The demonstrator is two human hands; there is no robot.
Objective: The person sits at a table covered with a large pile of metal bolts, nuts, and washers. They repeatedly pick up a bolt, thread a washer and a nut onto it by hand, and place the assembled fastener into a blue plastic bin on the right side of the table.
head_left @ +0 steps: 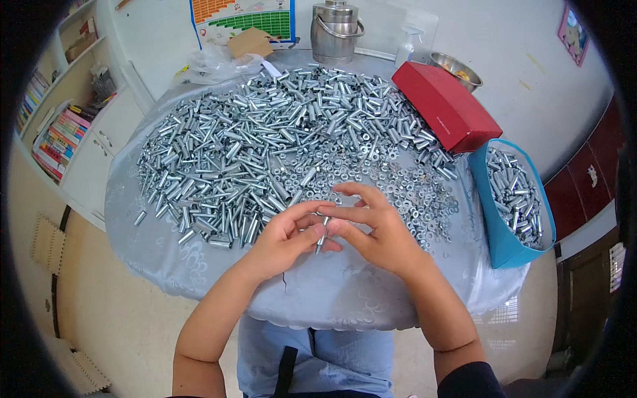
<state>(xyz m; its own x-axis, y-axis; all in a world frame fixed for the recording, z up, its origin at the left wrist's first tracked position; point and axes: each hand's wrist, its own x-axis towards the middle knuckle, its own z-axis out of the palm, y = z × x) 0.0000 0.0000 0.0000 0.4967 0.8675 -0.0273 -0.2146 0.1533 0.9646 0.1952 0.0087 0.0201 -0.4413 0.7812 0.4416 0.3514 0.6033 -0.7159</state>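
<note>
A dark sleeve (472, 381) on the right arm lies nearest, beside blue trousers (371, 358) below the bench (345, 292). Over the bench's front edge, both hands meet on one slim metal bolt (322, 240), tilted slightly with its narrow end down. The left hand (285, 242) has its grip closed to a pinch, thumb against the bolt's middle; the right hand (378, 232) pinches near the top with thumb and forefinger, its other fingers spread. Two pinches likely let one hand steady the bolt while the other works it. Loose tubes (219, 146) and rings (411, 199) lie heaped just beyond, probably for easy reach; the blue bin (494, 229) at right keeps its fasteners (514, 192) apart. The red box (444, 106) bears tiny pale print; the wall chart (265, 23) and book spines (63, 142) carry writing too small to read.
</note>
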